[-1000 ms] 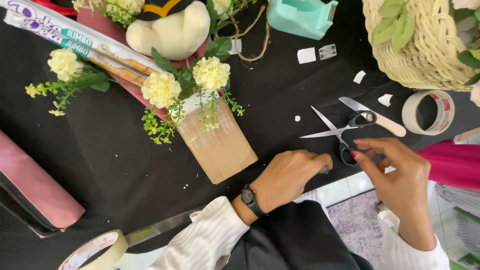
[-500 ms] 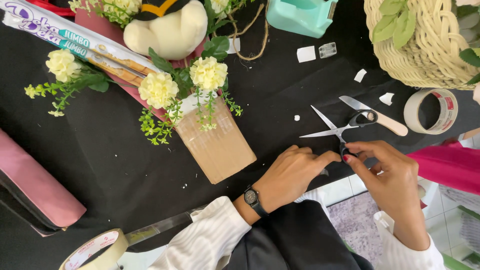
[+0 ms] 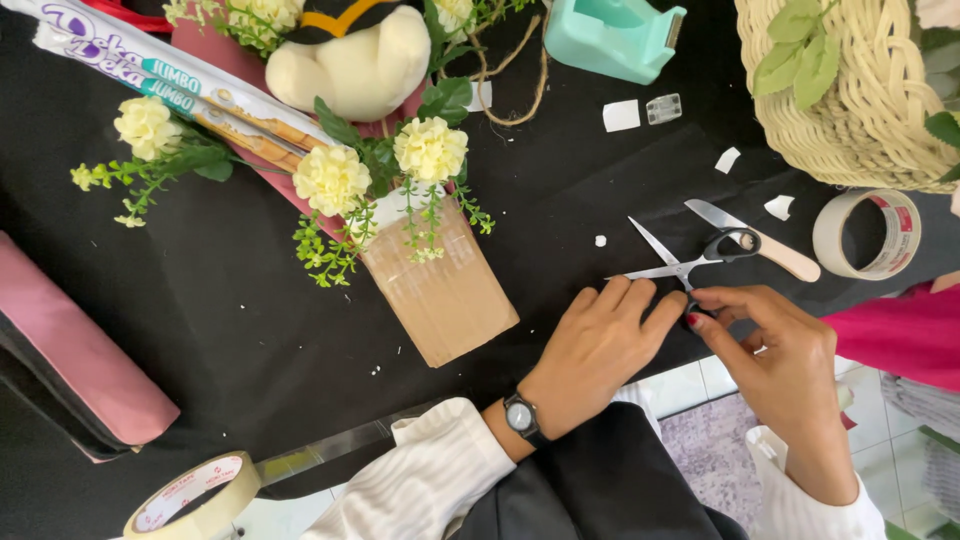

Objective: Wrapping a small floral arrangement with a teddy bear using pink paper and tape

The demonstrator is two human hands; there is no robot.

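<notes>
Both hands have slid closer together at the worktop [image 3: 200,330] edge since a second ago. On it, the flower bunch in brown card [image 3: 430,280] looks wrapped, with tape rolls nearby. Left hand [image 3: 600,345] lies flat and open, holding nothing. Right hand [image 3: 775,365] pinches the black scissors [image 3: 690,262] handle; nothing looks cut yet.

Bare black cloth [image 3: 230,330] left of hands; scissors [image 3: 690,262], cardboard bouquet [image 3: 440,290] crowd ahead.
</notes>
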